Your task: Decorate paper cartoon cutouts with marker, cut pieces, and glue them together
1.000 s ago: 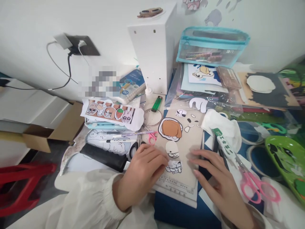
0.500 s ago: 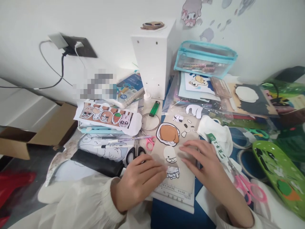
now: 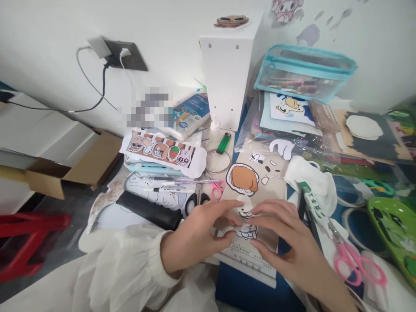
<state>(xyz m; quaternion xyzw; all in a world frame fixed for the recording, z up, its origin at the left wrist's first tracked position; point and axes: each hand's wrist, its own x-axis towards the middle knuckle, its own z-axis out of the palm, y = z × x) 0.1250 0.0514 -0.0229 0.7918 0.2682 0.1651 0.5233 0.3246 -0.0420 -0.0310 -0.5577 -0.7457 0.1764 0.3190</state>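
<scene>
My left hand and my right hand face each other over a beige board. On both, the thumb stands apart from the fingers, and I see nothing held. Between the fingertips lies a small round white cartoon cutout, partly covered. Just below it is another line-drawn cutout. Whether the fingertips touch them I cannot tell. Farther up the board lies a brown-and-white cutout, with small face-part pieces to its right and a curved white piece above.
Black-handled scissors lie beside my left hand, pink-handled scissors beyond my right. A green lighter lies before a white box. A printed cartoon strip, a clear blue pouch and a green tray surround the board.
My left hand's fingers and thumb have spread apart, and my right thumb has come into view. Both hands are around the lower cutouts. The camera view has shifted left.
</scene>
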